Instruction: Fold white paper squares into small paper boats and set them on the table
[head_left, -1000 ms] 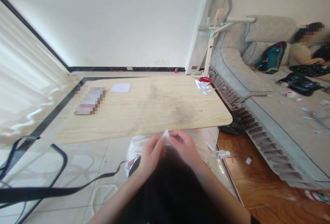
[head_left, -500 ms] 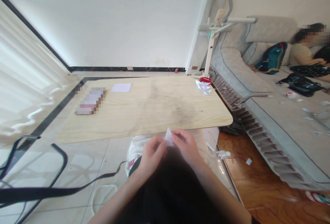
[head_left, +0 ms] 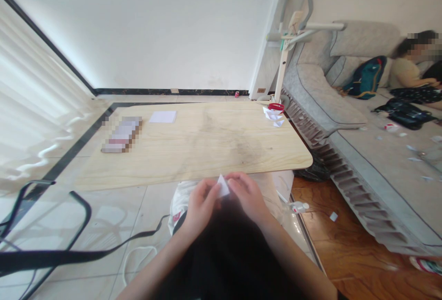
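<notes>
A small piece of folded white paper is held between my two hands, just off the table's near edge and above my lap. Its top comes to a point. My left hand pinches the paper's left side between thumb and fingers. On the right side, my right hand grips it with thumb and bent fingers. Several folded white paper shapes sit at the table's far right corner, beside red-handled scissors. A stack of white paper lies at the far left of the wooden table.
A blurred-out box-like object lies on the table's left. To the right stands a grey sofa with a backpack and a seated person. A plastic bottle lies low at right. A black metal frame stands at left.
The folded paper has shifted slightly left and turned, now showing a wider triangular face. Both hands have adjusted their hold around it. The things on the table stay where they were.
</notes>
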Available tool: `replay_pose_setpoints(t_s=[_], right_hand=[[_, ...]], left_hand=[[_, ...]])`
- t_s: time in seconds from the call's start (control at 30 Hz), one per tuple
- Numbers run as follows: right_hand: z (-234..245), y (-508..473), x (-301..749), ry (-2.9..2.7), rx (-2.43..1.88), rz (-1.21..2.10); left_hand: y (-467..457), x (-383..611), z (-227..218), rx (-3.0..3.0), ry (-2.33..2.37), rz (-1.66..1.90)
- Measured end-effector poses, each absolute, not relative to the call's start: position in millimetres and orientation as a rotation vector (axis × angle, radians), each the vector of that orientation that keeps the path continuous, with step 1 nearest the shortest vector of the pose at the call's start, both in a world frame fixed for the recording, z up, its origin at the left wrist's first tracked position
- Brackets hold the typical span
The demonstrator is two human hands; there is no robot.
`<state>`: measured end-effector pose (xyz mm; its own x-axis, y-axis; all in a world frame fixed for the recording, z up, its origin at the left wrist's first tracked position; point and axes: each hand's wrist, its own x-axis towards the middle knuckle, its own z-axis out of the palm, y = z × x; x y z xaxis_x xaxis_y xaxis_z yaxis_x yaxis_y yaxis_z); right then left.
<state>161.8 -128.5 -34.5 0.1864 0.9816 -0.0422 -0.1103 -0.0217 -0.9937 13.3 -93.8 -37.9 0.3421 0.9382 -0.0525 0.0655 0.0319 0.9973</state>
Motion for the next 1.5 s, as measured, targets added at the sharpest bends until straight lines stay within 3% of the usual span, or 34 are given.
replay_pose_setpoints(t_s=[0.47, 0.67, 1.27, 1.5], right_hand=[[-30, -130, 166, -1.064, -1.182, 1.12], [-33, -128, 164, -1.052, -1.099, 1.168], [-34, -129, 160, -1.001, -1.097, 1.144], [-31, -129, 159, -0.858, -1.123, 1.135]], left_hand=[[-92, 15, -42, 0.905, 0.726, 0.795], [-91, 13, -38, 0.532, 0.374, 0.627], [-95, 13, -35, 0.513, 0.383, 0.274], [-97, 16, -30, 1.174, 0.835, 0.718]])
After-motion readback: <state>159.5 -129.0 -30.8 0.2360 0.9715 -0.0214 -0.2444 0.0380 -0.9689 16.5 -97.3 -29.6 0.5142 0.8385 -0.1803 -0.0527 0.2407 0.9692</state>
